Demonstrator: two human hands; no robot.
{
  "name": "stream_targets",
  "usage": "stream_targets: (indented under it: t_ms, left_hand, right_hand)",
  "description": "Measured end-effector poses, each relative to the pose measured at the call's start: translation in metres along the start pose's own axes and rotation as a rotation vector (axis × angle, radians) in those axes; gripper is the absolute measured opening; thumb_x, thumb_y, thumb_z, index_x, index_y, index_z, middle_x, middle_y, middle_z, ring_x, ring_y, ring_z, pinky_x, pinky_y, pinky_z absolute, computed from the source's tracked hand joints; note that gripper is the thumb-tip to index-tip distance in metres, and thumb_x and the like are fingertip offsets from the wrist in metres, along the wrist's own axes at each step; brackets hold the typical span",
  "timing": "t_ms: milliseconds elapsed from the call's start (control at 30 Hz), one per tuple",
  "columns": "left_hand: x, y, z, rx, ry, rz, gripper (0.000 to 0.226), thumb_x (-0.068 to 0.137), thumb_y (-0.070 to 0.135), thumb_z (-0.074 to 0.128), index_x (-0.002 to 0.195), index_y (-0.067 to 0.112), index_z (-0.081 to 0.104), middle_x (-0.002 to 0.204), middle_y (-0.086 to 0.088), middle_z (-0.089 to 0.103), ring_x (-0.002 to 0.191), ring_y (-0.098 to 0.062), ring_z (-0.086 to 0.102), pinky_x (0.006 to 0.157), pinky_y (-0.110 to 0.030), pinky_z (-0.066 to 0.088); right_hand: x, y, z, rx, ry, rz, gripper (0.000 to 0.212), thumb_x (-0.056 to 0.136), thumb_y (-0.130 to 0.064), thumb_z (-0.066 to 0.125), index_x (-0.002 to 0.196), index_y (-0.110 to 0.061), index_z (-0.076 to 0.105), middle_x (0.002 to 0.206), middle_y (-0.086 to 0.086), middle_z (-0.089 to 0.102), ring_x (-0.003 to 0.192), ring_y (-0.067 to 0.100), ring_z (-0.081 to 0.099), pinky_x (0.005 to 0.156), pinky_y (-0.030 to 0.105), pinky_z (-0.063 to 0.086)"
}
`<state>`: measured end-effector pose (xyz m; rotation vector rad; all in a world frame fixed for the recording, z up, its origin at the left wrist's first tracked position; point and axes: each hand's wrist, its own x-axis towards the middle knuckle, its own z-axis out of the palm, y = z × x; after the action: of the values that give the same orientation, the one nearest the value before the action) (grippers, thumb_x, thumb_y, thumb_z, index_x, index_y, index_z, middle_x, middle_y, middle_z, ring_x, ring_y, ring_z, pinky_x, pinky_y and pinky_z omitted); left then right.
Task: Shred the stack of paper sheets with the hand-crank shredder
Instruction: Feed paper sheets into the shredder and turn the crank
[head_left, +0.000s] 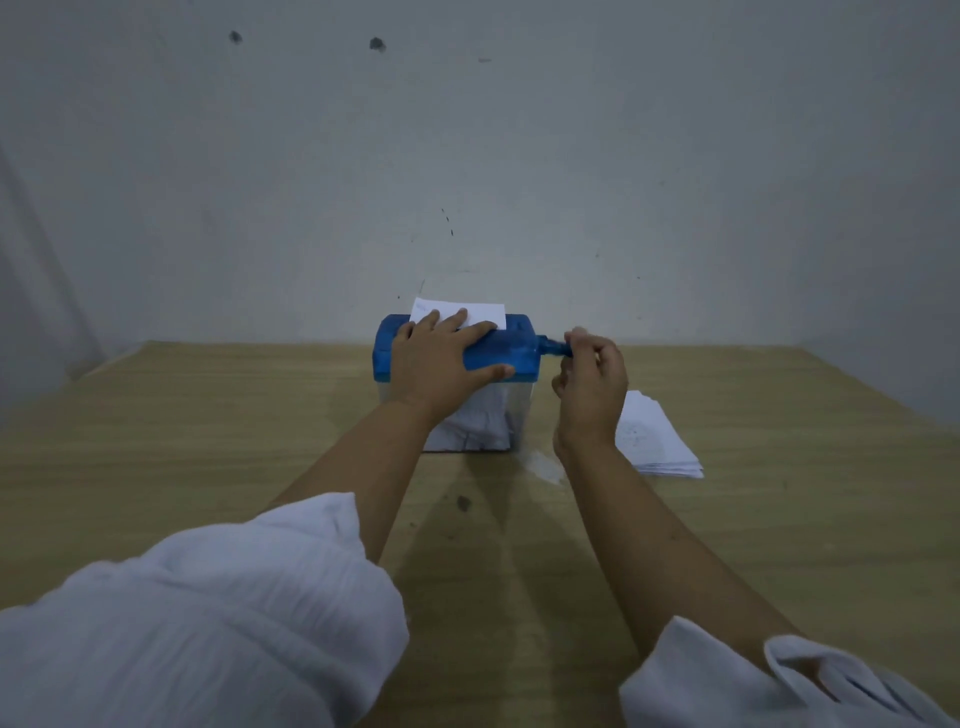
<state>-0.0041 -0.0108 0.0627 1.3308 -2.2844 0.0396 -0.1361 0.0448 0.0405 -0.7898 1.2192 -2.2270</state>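
White sleeves (208, 623) lowermost. Left hand (436, 364), fingers (470, 332) straight, steadies shredder (498, 353) at surface's (208, 415) far edge; right hand (592, 384), fingers curled, pinches crank (553, 347); stack (654, 441) just beside. Risk: slack bracing lets shredder tip, jamming sheet (483, 310).

No text, label, brand or number can be read. Faint grey marks show on the top of the stack (657, 439), right of centre, and on the sheet (467, 310) standing in the shredder (498, 353) at mid-frame. They are too small and blurred to make out as letters or figures.
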Motion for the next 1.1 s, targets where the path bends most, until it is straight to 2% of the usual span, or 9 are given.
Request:
stream_targets:
  t_ms: [100, 300, 400, 533, 667, 800, 900, 967, 1100]
  left_hand:
    - [0.001, 0.000, 0.001, 0.025, 0.002, 0.005, 0.065, 0.084, 0.067, 0.045, 0.141, 0.038, 0.037, 0.153, 0.004, 0.030, 0.142, -0.023, 0.021, 0.114, -0.041, 0.013]
    - [0.003, -0.001, 0.004, 0.045, 0.036, 0.035, 0.065, 0.084, 0.067, 0.046, 0.140, 0.037, 0.038, 0.152, 0.006, 0.032, 0.141, -0.020, 0.024, 0.114, -0.039, 0.014]
    - [0.003, -0.001, 0.006, 0.052, 0.047, 0.050, 0.066, 0.083, 0.069, 0.044, 0.141, 0.037, 0.038, 0.152, 0.006, 0.032, 0.141, -0.019, 0.025, 0.113, -0.038, 0.014]
    - [0.003, -0.003, 0.009, 0.050, 0.075, 0.056, 0.066, 0.083, 0.069, 0.043, 0.140, 0.037, 0.038, 0.152, 0.007, 0.032, 0.141, -0.018, 0.025, 0.113, -0.037, 0.013]
    - [0.003, -0.004, 0.010, 0.055, 0.085, 0.052, 0.066, 0.083, 0.070, 0.041, 0.141, 0.038, 0.038, 0.152, 0.008, 0.032, 0.141, -0.019, 0.024, 0.114, -0.037, 0.013]
    - [0.003, -0.004, 0.012, 0.063, 0.082, 0.057, 0.065, 0.084, 0.070, 0.040, 0.141, 0.037, 0.037, 0.152, 0.008, 0.032, 0.141, -0.019, 0.024, 0.113, -0.037, 0.013]
    - [0.003, -0.004, 0.011, 0.057, 0.085, 0.050, 0.065, 0.084, 0.069, 0.041, 0.141, 0.036, 0.038, 0.152, 0.007, 0.032, 0.142, -0.020, 0.023, 0.113, -0.038, 0.013]
    - [0.004, -0.005, 0.011, 0.067, 0.088, 0.049, 0.066, 0.084, 0.069, 0.041, 0.141, 0.036, 0.038, 0.152, 0.007, 0.032, 0.142, -0.020, 0.023, 0.113, -0.038, 0.013]
    - [0.003, -0.002, 0.010, 0.062, 0.076, 0.026, 0.066, 0.084, 0.069, 0.042, 0.141, 0.037, 0.038, 0.152, 0.007, 0.031, 0.142, -0.019, 0.022, 0.113, -0.038, 0.013]
  right_hand:
    - [0.007, -0.011, 0.003, 0.053, -0.084, 0.028, 0.016, 0.094, -0.009, 0.049, 0.082, -0.011, 0.059, 0.060, 0.000, 0.040, 0.051, 0.007, 0.034, 0.047, 0.019, 0.031]
    - [0.039, -0.019, 0.012, -0.073, -0.180, -0.028, 0.015, 0.093, -0.015, 0.055, 0.082, -0.007, 0.061, 0.056, -0.001, 0.042, 0.045, 0.005, 0.036, 0.044, 0.018, 0.033]
    - [0.067, -0.028, 0.020, -0.136, -0.216, 0.100, 0.018, 0.090, -0.021, 0.063, 0.076, -0.010, 0.060, 0.058, 0.000, 0.041, 0.045, 0.008, 0.032, 0.044, 0.020, 0.030]
    - [0.088, -0.025, 0.026, -0.203, -0.221, 0.246, 0.015, 0.083, -0.023, 0.070, 0.078, -0.014, 0.061, 0.066, 0.001, 0.044, 0.049, 0.009, 0.031, 0.043, 0.020, 0.031]
    - [0.095, -0.009, 0.035, -0.337, -0.146, 0.262, 0.022, 0.082, -0.032, 0.072, 0.072, -0.016, 0.060, 0.066, 0.003, 0.048, 0.055, 0.014, 0.037, 0.050, 0.026, 0.038]
    - [0.093, 0.016, 0.032, -0.503, -0.153, 0.343, 0.024, 0.085, -0.035, 0.066, 0.078, -0.012, 0.062, 0.080, 0.010, 0.059, 0.068, 0.022, 0.053, 0.073, 0.039, 0.053]
    - [0.079, 0.034, 0.016, -0.489, -0.152, 0.450, 0.022, 0.093, -0.015, 0.052, 0.071, -0.013, 0.051, 0.068, 0.003, 0.048, 0.059, 0.014, 0.044, 0.058, 0.027, 0.042]
    - [0.069, 0.046, 0.002, -0.474, -0.139, 0.495, 0.023, 0.091, -0.014, 0.055, 0.069, -0.011, 0.049, 0.064, 0.006, 0.046, 0.054, 0.015, 0.038, 0.051, 0.027, 0.034]
    - [0.050, 0.052, -0.014, -0.541, -0.125, 0.386, 0.028, 0.085, -0.017, 0.062, 0.062, -0.010, 0.047, 0.061, 0.009, 0.050, 0.055, 0.018, 0.040, 0.055, 0.033, 0.035]
